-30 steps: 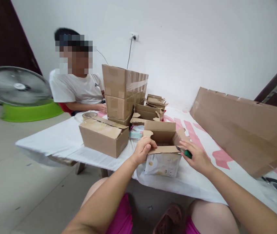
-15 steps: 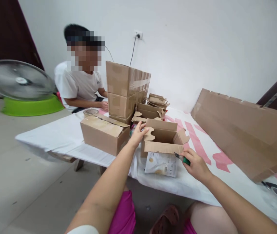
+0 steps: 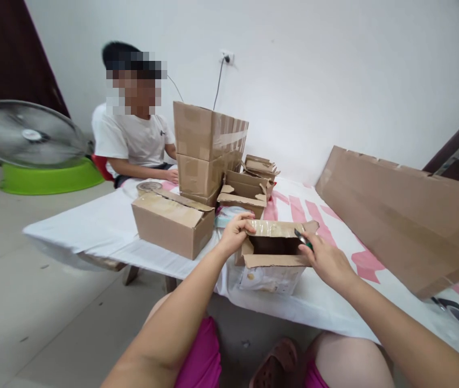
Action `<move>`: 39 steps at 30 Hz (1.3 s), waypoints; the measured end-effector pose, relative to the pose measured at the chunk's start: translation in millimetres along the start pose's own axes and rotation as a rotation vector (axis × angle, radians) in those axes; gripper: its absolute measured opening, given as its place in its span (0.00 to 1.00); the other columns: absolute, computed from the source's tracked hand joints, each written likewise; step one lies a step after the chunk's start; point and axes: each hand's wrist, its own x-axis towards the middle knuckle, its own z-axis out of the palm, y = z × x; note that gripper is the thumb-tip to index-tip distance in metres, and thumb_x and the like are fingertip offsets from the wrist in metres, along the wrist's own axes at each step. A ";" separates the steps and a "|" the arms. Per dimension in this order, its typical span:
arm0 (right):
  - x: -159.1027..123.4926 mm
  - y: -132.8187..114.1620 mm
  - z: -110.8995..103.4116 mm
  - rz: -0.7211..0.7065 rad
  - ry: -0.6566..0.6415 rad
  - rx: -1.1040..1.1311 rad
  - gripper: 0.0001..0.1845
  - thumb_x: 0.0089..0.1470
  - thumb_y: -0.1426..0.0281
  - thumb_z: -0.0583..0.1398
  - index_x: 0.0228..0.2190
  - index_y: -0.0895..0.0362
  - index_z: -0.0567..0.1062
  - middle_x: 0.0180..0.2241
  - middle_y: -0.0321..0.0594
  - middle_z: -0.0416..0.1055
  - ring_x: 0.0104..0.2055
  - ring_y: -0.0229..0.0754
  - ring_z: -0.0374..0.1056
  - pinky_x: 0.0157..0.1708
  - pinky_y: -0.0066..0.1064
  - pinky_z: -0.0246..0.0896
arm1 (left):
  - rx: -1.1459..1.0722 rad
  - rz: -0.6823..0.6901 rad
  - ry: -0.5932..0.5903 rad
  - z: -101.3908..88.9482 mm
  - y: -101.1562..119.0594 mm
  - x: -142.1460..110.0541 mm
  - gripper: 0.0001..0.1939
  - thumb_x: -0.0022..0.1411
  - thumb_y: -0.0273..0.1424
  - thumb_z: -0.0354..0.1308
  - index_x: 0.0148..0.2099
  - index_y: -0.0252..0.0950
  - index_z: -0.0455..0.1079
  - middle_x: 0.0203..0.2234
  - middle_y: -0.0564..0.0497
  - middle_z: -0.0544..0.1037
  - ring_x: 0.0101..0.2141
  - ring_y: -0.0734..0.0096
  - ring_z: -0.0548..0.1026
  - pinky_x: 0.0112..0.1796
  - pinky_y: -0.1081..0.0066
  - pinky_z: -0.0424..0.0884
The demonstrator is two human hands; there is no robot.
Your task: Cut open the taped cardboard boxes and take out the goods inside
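A small cardboard box [image 3: 277, 262] stands at the near edge of the table, its top partly open. My left hand [image 3: 236, 233] is closed on the left end of its far flap [image 3: 272, 228], which leans forward over the opening and carries shiny tape. My right hand [image 3: 328, 262] grips a utility knife [image 3: 304, 240] with a green handle. Its dark blade lies at the right part of that flap. A white printed packet [image 3: 268, 281] shows in front of the box, below the near flap. Pale blue rolls [image 3: 231, 214] lie just behind my left hand.
To the left sits another cardboard box [image 3: 168, 222], with a tape roll [image 3: 148, 187] behind it. Stacked boxes [image 3: 197, 134] and open boxes [image 3: 245, 189] stand farther back. A large cardboard sheet [image 3: 399, 210] leans at right. A person [image 3: 132, 140] sits across, near a fan [image 3: 31, 134].
The box's far flap has swung forward over the opening, with my left hand now gripping it. My right hand has brought the knife up to that flap from the near one.
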 end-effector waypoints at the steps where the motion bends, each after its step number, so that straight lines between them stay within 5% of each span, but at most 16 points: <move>1: 5.0 -5.6 2.0 -0.017 -0.002 -0.026 0.18 0.62 0.60 0.51 0.51 0.51 0.67 0.39 0.43 0.74 0.32 0.45 0.72 0.27 0.33 0.64 | 0.010 0.002 -0.009 0.0 0.5 -0.9 0.10 0.51 0.21 0.54 0.25 0.37 0.74 0.45 0.46 0.74 0.47 0.63 0.73 0.52 0.57 0.67; 7: 19.9 -50.2 9.8 -0.118 -0.130 -0.046 0.18 0.62 0.66 0.50 0.51 0.54 0.69 0.39 0.45 0.71 0.30 0.42 0.71 0.26 0.30 0.62 | 0.051 -0.003 -0.027 -1.4 3.3 -3.0 0.12 0.50 0.18 0.52 0.25 0.37 0.73 0.44 0.47 0.76 0.47 0.62 0.74 0.51 0.55 0.67; 13: 24.4 -73.4 -7.7 0.029 -0.401 -0.105 0.21 0.63 0.66 0.49 0.55 0.55 0.66 0.44 0.46 0.70 0.37 0.44 0.73 0.30 0.31 0.62 | 0.043 0.040 -0.049 -3.7 1.2 -3.0 0.12 0.49 0.17 0.53 0.26 0.35 0.74 0.43 0.46 0.76 0.46 0.62 0.74 0.51 0.57 0.67; 26: 17.0 -29.9 -31.3 0.196 -0.528 -0.226 0.24 0.63 0.67 0.49 0.59 0.55 0.64 0.51 0.49 0.68 0.47 0.50 0.71 0.37 0.35 0.62 | 0.030 0.107 -0.103 -6.5 6.1 -6.9 0.13 0.49 0.16 0.52 0.26 0.35 0.74 0.43 0.46 0.76 0.46 0.63 0.74 0.50 0.58 0.68; 39: 8.4 -8.4 -36.7 -0.055 -0.408 -0.290 0.23 0.58 0.72 0.57 0.55 0.51 0.70 0.42 0.46 0.70 0.43 0.47 0.68 0.39 0.35 0.60 | 0.029 0.108 -0.112 -7.0 8.2 -7.7 0.11 0.52 0.18 0.53 0.26 0.35 0.74 0.43 0.46 0.76 0.46 0.63 0.74 0.50 0.58 0.68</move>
